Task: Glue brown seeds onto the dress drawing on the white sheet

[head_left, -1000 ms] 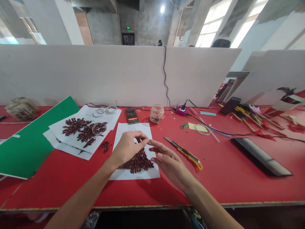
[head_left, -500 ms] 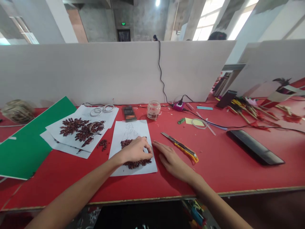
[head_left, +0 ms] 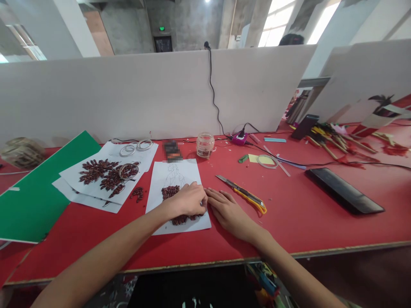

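My left hand is curled over a white sheet of paper with a pencil-like figure drawing. Its fingertips are closed at the sheet's right edge, and whatever they pinch is hidden. Dark red-brown seeds lie in dense rows over the drawing's lower part, partly covered by that hand. My right hand rests flat on the red table just right of the sheet, fingers stretched out, its fingertips close to my left fingers. A small pile of similar seeds lies left of the sheet.
A utility knife with a yellow handle and exposed blade lies right of my right hand. Behind the sheet stands a glass jar. Seed-covered papers overlap a green board at left. A black tablet-like slab lies far right.
My left fingers have shifted slightly right, to the sheet's edge beside my right fingertips. My right hand stays flat in nearly the same place. The view has shifted slightly.
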`<state>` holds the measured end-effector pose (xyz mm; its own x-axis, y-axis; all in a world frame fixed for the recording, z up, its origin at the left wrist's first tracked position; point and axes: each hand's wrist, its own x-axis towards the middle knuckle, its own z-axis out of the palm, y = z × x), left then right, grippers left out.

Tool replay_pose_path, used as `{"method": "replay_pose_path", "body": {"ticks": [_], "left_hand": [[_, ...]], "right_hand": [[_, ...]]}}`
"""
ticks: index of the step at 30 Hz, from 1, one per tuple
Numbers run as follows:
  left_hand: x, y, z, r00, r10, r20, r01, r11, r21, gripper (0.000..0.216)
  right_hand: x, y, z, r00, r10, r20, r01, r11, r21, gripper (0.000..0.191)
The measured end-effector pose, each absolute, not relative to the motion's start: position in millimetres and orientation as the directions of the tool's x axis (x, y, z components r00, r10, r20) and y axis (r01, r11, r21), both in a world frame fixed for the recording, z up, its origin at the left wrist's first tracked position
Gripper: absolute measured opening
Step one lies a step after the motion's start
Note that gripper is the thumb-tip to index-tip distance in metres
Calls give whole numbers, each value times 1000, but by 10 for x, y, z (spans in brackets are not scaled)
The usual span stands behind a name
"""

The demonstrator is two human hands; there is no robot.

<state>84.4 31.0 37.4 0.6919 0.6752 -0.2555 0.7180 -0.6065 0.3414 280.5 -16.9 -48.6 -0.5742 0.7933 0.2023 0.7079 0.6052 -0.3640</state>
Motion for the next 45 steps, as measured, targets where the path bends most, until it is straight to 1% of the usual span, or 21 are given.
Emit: {"method": "replay_pose_path", "body": {"ticks": [4,12,16,20,23,30,33,36,39,42,45], "left_hand": [[862,275,429,684,673,-281,728,-612,309,15],[990,201,464,661,694,-284,748,-640,176,20],[1006,190,403,663,709,-242,748,-643,166,19],[1007,198,419,650,718,-248,759,-629,167,19],[989,216,445,642,717,-270,766,-615,188,18],[874,279,381,639,731,-239,760,-554,340,14],[855,283,366,640,733,-229,756,-549,357,14],[846,270,366,636,742,-214,758,-547,356,14],[818,247,346,641,746,-182,752,-562,345,12],[766,232,292,646,750,-141,739,-569,362,11],[706,244,241,639,760,-117,728,-549,410,13]], "right_hand": [[2807,-163,-501,-572,791,218,703,610,-366,52],[2793,-165,-497,-569,793,215,710,607,-358,51],[2793,-168,-502,-567,794,219,709,606,-360,51],[2798,-166,-518,-568,793,219,711,607,-355,52],[2799,-163,-532,-564,796,220,715,604,-352,51],[2791,-176,-493,-572,799,182,722,597,-351,54],[2787,-189,-470,-571,801,179,722,594,-354,53],[2781,-211,-439,-575,799,177,718,596,-358,48],[2776,-238,-397,-579,804,138,727,585,-360,46],[2778,-258,-369,-576,810,107,734,571,-368,50],[2791,-262,-372,-587,804,92,731,575,-366,61]]}}
